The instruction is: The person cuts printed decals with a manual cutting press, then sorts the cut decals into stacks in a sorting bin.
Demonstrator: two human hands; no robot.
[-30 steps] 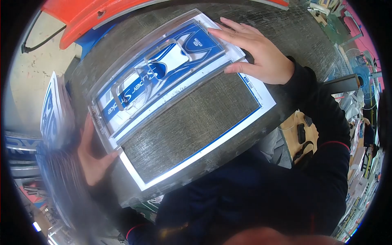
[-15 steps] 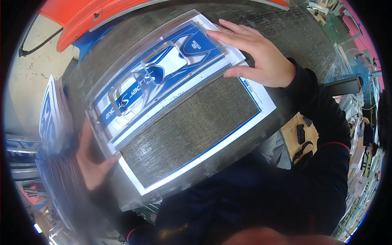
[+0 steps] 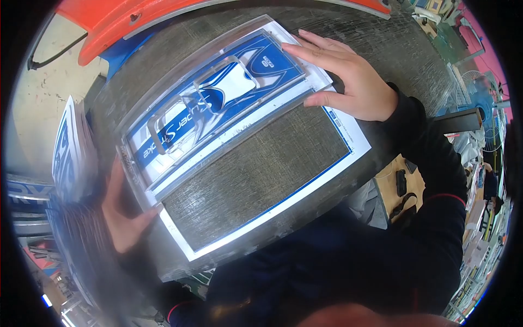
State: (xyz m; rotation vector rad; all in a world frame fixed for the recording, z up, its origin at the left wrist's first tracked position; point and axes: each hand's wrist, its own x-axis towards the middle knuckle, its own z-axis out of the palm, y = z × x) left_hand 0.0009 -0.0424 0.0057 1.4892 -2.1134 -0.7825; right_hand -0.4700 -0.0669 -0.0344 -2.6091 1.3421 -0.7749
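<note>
A clear plastic blister tray (image 3: 163, 90) lies over a blue-and-white printed card (image 3: 218, 103) on a dark, scratched worktable (image 3: 256, 163). The card reads "Super Stroke". My right hand (image 3: 348, 76) presses flat on the tray's right end, fingers spread and thumb along its lower edge. My left hand (image 3: 122, 210) grips the tray's left end, thumb at its lower corner; a blurred transparent sheet partly hides it. A white sheet with a blue border (image 3: 348, 122) lies under the tray and frames a bare patch of table.
A stack of blue-and-white printed cards (image 3: 68, 155) stands at the left. An orange plastic piece (image 3: 125, 19) lies at the table's far edge. A fan (image 3: 485, 95) and cluttered benches are on the right.
The view has shifted slightly; both hands keep their hold on the tray's ends, and the tray and card stay in place on the table.
</note>
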